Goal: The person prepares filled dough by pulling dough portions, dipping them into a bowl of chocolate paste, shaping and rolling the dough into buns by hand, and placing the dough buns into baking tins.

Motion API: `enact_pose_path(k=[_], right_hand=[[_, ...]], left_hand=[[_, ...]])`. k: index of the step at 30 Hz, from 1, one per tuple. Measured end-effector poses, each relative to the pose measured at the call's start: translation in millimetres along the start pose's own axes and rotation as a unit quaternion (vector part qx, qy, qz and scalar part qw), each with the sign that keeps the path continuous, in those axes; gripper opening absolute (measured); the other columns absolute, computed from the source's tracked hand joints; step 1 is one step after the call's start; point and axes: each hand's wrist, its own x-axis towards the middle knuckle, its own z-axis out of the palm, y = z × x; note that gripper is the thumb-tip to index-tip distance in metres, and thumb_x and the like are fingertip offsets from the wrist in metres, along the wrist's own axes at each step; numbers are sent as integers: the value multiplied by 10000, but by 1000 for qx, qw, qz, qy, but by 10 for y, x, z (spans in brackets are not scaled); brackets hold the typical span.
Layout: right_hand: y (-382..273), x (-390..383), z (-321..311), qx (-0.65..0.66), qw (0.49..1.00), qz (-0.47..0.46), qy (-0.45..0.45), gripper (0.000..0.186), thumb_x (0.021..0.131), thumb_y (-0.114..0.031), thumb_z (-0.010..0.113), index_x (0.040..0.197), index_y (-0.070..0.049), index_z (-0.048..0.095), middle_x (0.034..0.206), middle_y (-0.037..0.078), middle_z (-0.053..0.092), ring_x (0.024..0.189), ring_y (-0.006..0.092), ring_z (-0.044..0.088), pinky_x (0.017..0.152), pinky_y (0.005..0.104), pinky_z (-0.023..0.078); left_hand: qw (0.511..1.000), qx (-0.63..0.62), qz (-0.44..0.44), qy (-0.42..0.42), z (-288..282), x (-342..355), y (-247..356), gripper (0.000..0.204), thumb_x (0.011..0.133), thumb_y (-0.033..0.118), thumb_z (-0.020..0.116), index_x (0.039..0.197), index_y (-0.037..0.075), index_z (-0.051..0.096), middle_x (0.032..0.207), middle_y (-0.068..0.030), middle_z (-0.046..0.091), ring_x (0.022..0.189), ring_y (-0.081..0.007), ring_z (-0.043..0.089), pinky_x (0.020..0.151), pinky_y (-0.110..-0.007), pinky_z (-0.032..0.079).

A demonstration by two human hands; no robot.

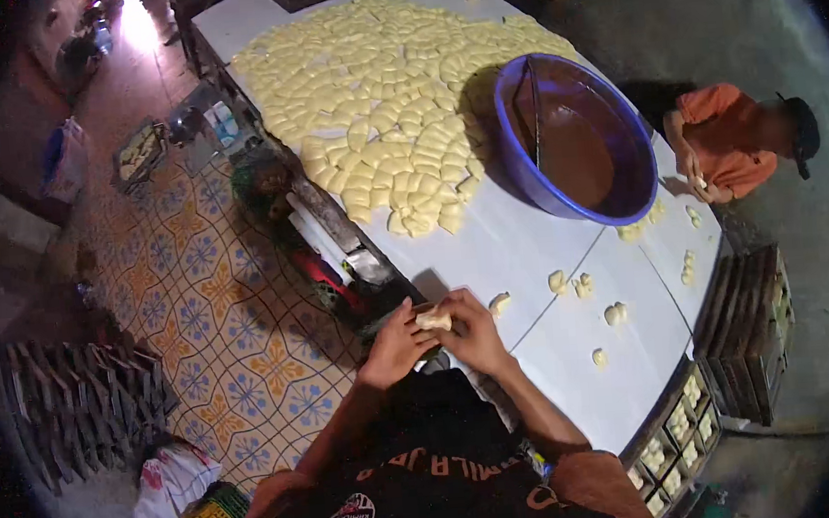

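White table (628, 378) lies ahead; left of the tub (524, 168), dough (373, 97) spreads; nearer than the tub, left hand (395, 346) and right hand (476, 334) clamp fingers on a dough piece (433, 323).

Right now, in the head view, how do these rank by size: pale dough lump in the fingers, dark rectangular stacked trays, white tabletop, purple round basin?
1. White tabletop
2. Purple round basin
3. Dark rectangular stacked trays
4. Pale dough lump
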Motion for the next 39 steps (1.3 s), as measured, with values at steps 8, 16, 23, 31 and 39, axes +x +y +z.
enact_pose_path(k=[8,16,23,31,39], right_hand=[[-431,-281,8,93,959,112,244,310,859,-22,611,1169,-19,615,1251,172,532,1139,307,556,916,378,492],[-254,-434,-221,96,908,121,389,259,860,-16,630,1115,27,633,1029,127,605,913,216,618,825,307,487],[1,-515,-793,42,944,81,318,424,969,-408,496,1130,-55,667,1275,138,401,1172,276,411,965,386,397],[425,-753,-1217,355,918,37,170,986,809,-612,640,1486,-74,166,1487,114,286,1307,259,354,1059,444,331],[714,-997,-1669,405,837,45,366,1013,817,-645,596,1523,-131,83,1441,123,336,1192,237,475,871,363,452]], left_hand=[[973,165,143,-69,386,360,-191,393,1018,271,433,1289,-7,495,1244,-164,588,1073,-256,599,919,-376,494],[914,358,151,-116,968,198,-355,439,957,146,559,1362,12,455,1326,-116,525,1124,-174,538,943,-307,444],[779,556,281,-72,1171,327,-543,128,861,31,664,975,-11,705,942,-89,676,865,-131,624,730,-268,493],[952,-31,-162,-257,1645,703,-842,980,818,709,520,1388,-70,347,1306,-197,511,1186,-275,514,996,-391,423],[592,761,233,-126,3241,2655,-488,797,971,608,241,1039,-82,632,909,-199,689,922,-325,655,843,-447,464]])
